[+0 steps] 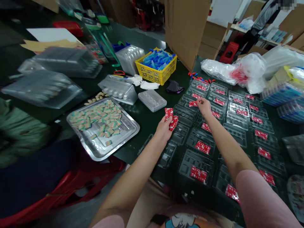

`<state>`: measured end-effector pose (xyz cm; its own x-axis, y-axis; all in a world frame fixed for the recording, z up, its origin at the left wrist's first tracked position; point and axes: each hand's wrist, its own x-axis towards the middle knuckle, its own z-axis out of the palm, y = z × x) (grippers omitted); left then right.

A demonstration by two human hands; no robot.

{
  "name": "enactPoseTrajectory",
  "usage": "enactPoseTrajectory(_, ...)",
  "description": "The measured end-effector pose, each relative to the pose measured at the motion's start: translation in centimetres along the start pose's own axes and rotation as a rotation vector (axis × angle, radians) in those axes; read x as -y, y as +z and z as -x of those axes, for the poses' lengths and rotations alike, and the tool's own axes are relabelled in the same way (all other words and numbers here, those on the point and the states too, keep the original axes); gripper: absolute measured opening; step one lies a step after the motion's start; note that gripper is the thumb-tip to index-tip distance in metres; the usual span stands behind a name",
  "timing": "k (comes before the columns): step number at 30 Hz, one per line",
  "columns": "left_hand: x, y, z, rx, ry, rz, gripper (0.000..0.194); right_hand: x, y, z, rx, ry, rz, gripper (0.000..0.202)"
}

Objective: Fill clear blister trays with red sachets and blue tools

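Observation:
Several red packets with white spots (168,112) are gripped in my left hand (164,128), fanned out past its fingers. My right hand (203,105) pinches one red packet (193,103) by its end, over a clear plastic blister tray (187,102). Rows of such clear trays (184,161) cover the dark table in front of me. Many of them hold one red packet each, such as the packet (202,147) below my right forearm. The trays nearest my left hand, such as one at the left edge (167,155), show no packet.
A metal tray (129,126) with small striped pieces lies on the left. Beyond stand a yellow basket (154,74) of blue items, stacked clear plastic shells (118,88) and a tall cardboard box (186,28). Plastic bags (251,68) lie at the right back. A person (263,19) stands far behind.

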<state>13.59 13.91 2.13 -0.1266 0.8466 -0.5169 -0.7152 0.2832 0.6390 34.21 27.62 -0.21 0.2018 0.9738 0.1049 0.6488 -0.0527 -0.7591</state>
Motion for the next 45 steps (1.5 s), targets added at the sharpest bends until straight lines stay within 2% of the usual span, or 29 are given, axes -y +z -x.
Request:
enactPoseTrajectory(6, 0.0, -0.7, -0.1, 0.02, -0.041, -0.028, 0.016, -0.1, 1.1, 1.4, 0.104, -0.058, 0.436, 0.021)
enactPoseTrajectory(9, -0.1, -0.7, -0.1, 0.066, -0.083, -0.073, 0.019, 0.2, 0.7, 1.8, 0.102, -0.127, 0.496, 0.025)
enactPoseTrajectory(11, -0.1, -0.5, 0.0, 0.091, -0.116, -0.111, 0.019, 0.9, 0.3, 2.2, 0.119, -0.204, 0.381, 0.027)
enactPoseTrajectory(12, 0.0, -0.4, 0.1, 0.105, -0.131, -0.129, 0.018, 1.5, 0.2, 2.6, 0.174, -0.246, 0.276, 0.027)
enactPoseTrajectory(16, 0.7, 0.0, 0.5, 0.191, -0.165, -0.168, 0.016, 4.5, 0.1, 4.6, 0.602, -0.363, -0.175, 0.03)
enactPoseTrajectory(18, 1.0, -0.1, 0.7, 0.233, -0.169, -0.172, 0.019, 5.7, 0.2, 5.4, 0.761, -0.38, -0.258, 0.028)
enactPoseTrajectory(19, 1.0, -0.2, 0.9, 0.248, -0.166, -0.174, 0.022, 6.0, 0.1, 5.6, 0.794, -0.382, -0.267, 0.025)
enactPoseTrajectory(21, 0.7, -0.7, 1.2, 0.256, -0.162, -0.18, 0.028, 6.1, -0.1, 5.5, 0.729, -0.379, -0.276, 0.018)
enactPoseTrajectory(24, -0.5, -2.1, 1.8, 0.184, -0.14, -0.196, 0.042, 5.0, -0.7, 5.0, 0.449, -0.32, -0.283, 0.014)
enactPoseTrajectory(26, -1.3, -3.3, 2.1, 0.116, -0.105, -0.194, 0.052, 3.8, -0.9, 4.9, 0.354, -0.274, -0.228, 0.016)
enactPoseTrajectory(30, -2.1, -5.4, 2.7, 0.03, -0.038, -0.191, 0.064, 2.1, -0.4, 6.6, 0.306, -0.225, 0.036, 0.013)
enactPoseTrajectory(33, -1.9, -6.1, 3.0, 0.014, -0.007, -0.189, 0.066, 1.6, 0.7, 8.2, 0.243, -0.209, 0.21, 0.012)
enactPoseTrajectory(37, -1.6, -5.9, 3.2, 0.057, 0.045, -0.127, 0.062, 1.3, 1.5, 9.3, 0.201, -0.264, 0.431, 0.012)
enactPoseTrajectory(40, -1.4, -5.5, 3.2, 0.086, 0.1, -0.117, 0.053, 1.1, 1.7, 9.5, 0.22, -0.275, 0.546, 0.016)
enactPoseTrajectory(42, -1.3, -5.4, 2.9, 0.091, 0.127, -0.162, 0.044, 1.2, 1.7, 9.6, 0.231, -0.278, 0.578, 0.019)
enactPoseTrajectory(45, -0.9, -5.3, 2.3, 0.132, 0.17, -0.346, 0.032, 1.5, 1.5, 10.0, 0.225, -0.304, 0.567, 0.021)
